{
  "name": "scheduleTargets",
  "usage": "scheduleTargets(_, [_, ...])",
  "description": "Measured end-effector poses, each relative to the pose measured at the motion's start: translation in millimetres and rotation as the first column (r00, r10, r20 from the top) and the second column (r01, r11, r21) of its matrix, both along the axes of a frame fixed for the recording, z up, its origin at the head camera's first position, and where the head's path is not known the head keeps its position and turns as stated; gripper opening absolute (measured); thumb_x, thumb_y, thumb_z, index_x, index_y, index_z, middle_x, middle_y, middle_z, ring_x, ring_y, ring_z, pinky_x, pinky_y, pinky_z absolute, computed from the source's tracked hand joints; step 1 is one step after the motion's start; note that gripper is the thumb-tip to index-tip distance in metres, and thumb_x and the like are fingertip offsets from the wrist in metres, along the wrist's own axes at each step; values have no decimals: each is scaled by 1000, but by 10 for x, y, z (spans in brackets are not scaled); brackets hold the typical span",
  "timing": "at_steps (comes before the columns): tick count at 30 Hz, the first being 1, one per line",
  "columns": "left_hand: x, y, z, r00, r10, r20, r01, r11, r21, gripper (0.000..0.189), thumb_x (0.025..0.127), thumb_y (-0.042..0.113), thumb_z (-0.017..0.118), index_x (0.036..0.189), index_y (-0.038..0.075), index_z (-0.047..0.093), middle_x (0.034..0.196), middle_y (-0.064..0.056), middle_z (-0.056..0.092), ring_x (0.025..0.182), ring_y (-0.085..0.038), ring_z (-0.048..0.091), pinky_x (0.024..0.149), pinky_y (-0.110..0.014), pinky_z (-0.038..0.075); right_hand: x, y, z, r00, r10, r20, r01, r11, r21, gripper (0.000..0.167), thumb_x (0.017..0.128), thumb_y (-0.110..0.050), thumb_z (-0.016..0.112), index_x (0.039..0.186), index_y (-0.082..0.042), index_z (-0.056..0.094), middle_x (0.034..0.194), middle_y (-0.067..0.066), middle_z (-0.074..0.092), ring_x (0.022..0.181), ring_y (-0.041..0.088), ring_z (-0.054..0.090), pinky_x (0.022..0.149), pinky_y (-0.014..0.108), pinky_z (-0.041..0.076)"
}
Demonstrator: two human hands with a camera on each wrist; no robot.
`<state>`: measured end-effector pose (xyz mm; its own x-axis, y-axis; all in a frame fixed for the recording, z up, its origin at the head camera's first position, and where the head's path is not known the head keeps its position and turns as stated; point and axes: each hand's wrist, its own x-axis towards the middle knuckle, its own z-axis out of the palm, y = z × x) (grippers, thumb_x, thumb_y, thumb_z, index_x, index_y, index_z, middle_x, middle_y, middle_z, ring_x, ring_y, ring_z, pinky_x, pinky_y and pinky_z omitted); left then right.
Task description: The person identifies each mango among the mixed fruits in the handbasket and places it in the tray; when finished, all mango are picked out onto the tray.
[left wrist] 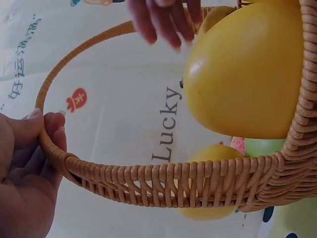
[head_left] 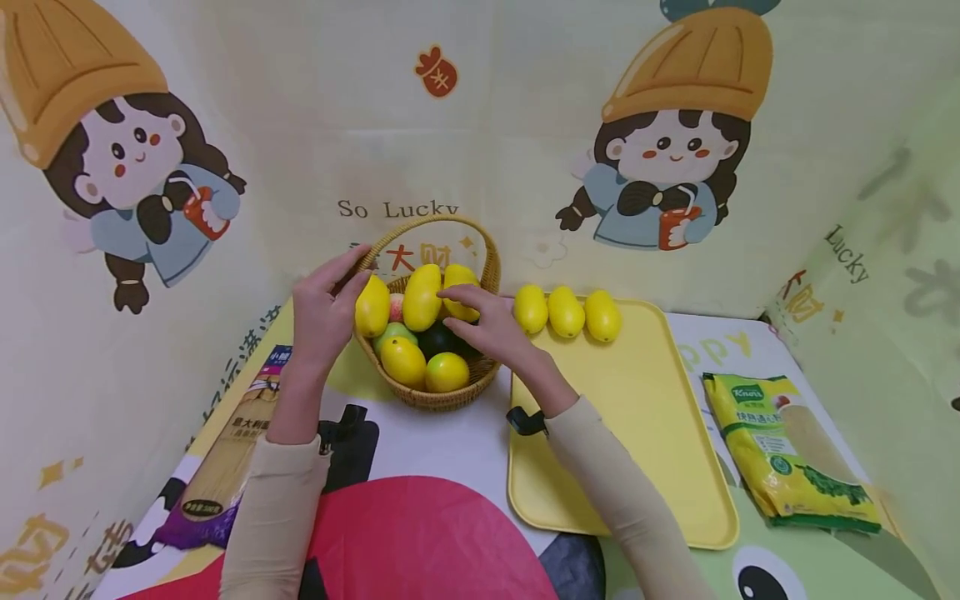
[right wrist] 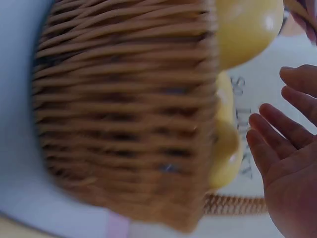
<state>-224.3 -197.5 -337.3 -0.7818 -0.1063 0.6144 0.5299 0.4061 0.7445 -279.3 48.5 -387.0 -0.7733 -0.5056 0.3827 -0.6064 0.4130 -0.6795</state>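
A wicker basket (head_left: 431, 401) with an arched handle (head_left: 491, 258) stands at the back of the table, piled with fruit. My left hand (head_left: 321, 312) grips the side of that handle; in the left wrist view its thumb and fingers close round the cane. Over the fruit hovers my right hand (head_left: 491, 327), fingers extended and apart, near a yellow mango (head_left: 422, 298). More mangoes (head_left: 372, 308) rest at the rim, and two rounder yellow fruits (head_left: 403, 362) lie in front. A green fruit (head_left: 395, 333) and a dark one (head_left: 438, 342) show between them, partly covered.
Right of the basket lies a yellow tray (head_left: 622, 442) with three mangoes (head_left: 566, 312) in a row along its far edge. A green and yellow Knorr bag (head_left: 787, 450) is at the far right. At left lies a pasta packet (head_left: 232, 454), partly behind the left forearm.
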Motion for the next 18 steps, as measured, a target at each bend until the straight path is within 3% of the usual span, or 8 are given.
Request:
scheduleTargets(8, [13,40,15,996,-30,86,28,999,32,38,98,13,60,136,20,62,128,-7,69,114,-14,68,97,-18,53,-157,-339,211,990,140,-1,-136,970,203,43,96,-22,66,137,-15,59,138,6,60,124,23,56,110,39,47])
scheduleTargets(15, [16,5,23,995,-37,92,34,999,29,38,99,13,59,136,19,61,130,-6,68,116,-17,67,98,-19,52,-310,-652,226,982,189,-22,-166,905,393,50,95,-24,64,143,-21,53,149,-1,50,136,16,48,118,34,38])
scheduleTargets(18, [27,-9,25,996,-36,85,34,999,23,38,99,14,59,136,21,61,130,-6,68,116,-18,67,98,-19,52,-344,-780,224,974,224,-35,-181,860,478,53,96,-21,62,147,-25,48,157,0,40,140,17,44,119,34,37])
